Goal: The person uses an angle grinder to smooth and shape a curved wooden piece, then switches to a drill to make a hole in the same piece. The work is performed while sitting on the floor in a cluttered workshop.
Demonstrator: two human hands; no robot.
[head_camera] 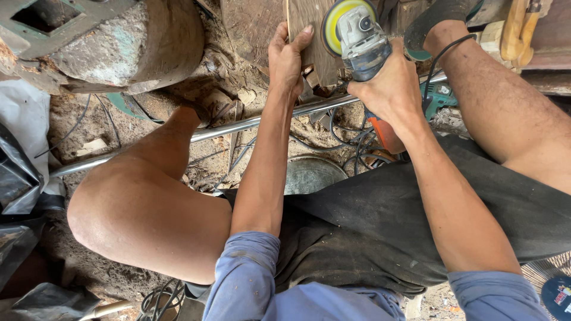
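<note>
We grip the angle grinder (pixel 363 44) with our right hand (pixel 389 89), fingers wrapped tight round its grey body, and its yellow-backed disc (pixel 334 24) sits against the face of the wooden board (pixel 309 35) at the top middle of the view. Our left hand (pixel 286 59) clasps the near edge of that same board, thumb on one side and fingers curled over the other, steadying it just beside the disc. The board stands upright between our knees, above a metal pipe (pixel 226 128) that runs slantwise across the sawdust-covered ground. The grinder's black cord (pixel 443 53) loops up past our right leg, and more cables (pixel 351 145) lie coiled under the pipe. A round metal pan (pixel 312 175) rests on the ground below our left forearm. A big rough log (pixel 131 47) lies at the upper left, well apart from both hands.
</note>
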